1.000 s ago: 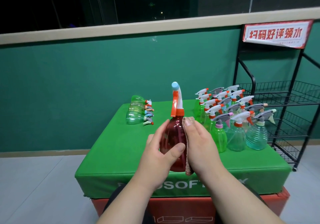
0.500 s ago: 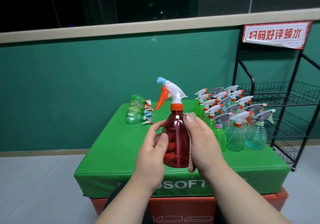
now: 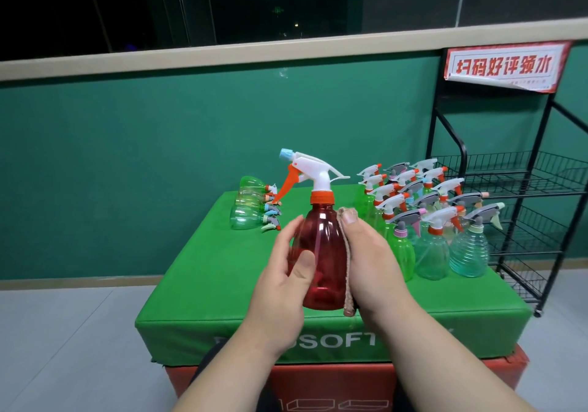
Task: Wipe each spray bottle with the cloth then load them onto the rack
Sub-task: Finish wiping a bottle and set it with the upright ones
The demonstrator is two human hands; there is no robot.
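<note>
While the left hand (image 3: 280, 284) grips the red spray bottle (image 3: 321, 252) with its thumb laid on the near face and its fingers curled round the left side, the right hand (image 3: 372, 262) clamps a beige cloth (image 3: 348, 284) against the bottle's right flank, thumb tip on the cloth's upper edge just below the neck, its other fingers hidden behind the bottle. That bottle stands upright between the two hands over the near part of the green padded block (image 3: 222, 284); I cannot tell whether its base touches the block. Its white trigger head (image 3: 315, 173), with orange lever and blue nozzle, points left. On the block's far right a cluster of upright spray bottles (image 3: 432, 220), green and clear teal, stands tightly packed, well apart from a few green bottles (image 3: 251, 208) lying on their sides at the far left corner. Just beside the block on the right stands a black wire rack (image 3: 525, 182) topped by a red-and-white sign (image 3: 502, 65), and under the green block sits a red block (image 3: 318, 383)
</note>
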